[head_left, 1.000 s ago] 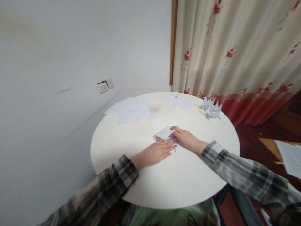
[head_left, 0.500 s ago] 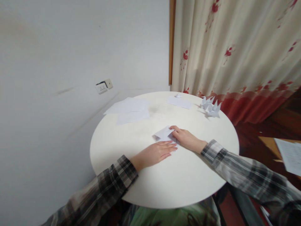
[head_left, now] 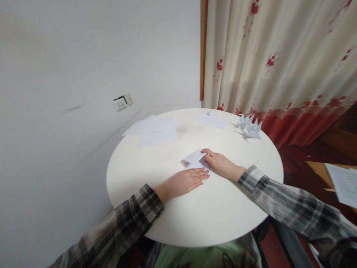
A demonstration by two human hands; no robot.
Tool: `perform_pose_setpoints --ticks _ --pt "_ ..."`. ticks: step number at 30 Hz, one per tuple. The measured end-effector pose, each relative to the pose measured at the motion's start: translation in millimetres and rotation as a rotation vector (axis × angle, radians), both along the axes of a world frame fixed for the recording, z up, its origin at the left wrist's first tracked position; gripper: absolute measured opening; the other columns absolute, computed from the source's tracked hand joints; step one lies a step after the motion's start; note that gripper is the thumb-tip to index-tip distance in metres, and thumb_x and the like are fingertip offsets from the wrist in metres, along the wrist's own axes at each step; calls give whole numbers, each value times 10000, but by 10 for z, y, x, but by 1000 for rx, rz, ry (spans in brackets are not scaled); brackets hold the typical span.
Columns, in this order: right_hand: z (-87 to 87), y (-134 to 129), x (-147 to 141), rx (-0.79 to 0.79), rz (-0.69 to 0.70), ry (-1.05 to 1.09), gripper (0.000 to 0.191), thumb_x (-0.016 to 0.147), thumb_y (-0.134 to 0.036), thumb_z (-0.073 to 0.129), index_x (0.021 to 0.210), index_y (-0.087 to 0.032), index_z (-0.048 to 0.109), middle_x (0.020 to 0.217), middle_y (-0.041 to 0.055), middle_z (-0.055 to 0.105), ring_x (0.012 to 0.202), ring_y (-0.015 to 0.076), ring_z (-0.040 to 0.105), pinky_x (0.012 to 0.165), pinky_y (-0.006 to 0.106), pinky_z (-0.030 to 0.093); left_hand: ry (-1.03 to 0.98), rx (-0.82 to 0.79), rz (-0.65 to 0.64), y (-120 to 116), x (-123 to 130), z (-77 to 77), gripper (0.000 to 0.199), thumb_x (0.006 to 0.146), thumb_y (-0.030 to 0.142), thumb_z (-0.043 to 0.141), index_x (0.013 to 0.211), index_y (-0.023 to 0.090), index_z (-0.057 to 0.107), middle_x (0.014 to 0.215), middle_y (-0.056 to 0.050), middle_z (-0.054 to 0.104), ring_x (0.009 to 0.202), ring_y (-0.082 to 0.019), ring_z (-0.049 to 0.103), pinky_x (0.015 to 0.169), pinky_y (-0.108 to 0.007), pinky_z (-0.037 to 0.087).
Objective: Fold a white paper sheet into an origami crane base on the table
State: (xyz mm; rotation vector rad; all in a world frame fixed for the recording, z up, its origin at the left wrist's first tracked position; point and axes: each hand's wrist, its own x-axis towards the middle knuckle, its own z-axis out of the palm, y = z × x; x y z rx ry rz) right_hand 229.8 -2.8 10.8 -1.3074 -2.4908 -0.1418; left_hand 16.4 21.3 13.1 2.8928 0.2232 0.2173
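Head view: at mid-table (head_left: 200,216), the right hand (head_left: 224,166) holds folded white paper (head_left: 193,159) in curled fingers while the left hand (head_left: 180,184), fingers extended and slightly parted, seems to press its near edge, calling for steady, even pressure.

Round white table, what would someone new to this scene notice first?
Probably the cluster of folded paper cranes at the table's far right, near the red-flowered curtain. Next, in the middle, the left hand lies flat over a partly folded paper while the right hand grips its edge.
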Motion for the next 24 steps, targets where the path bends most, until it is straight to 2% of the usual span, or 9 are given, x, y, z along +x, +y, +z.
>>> perform_pose_setpoints --ticks 24 --pt "10 -8 -9 15 -13 -30 214 838 -46 392 1031 -127 440 1241 167 437 844 161 607 727 312 512 15 50 -18 -7 1 16 355 955 224 329 1267 129 471 1347 -67 452 1292 -124 345 1103 -280 255"
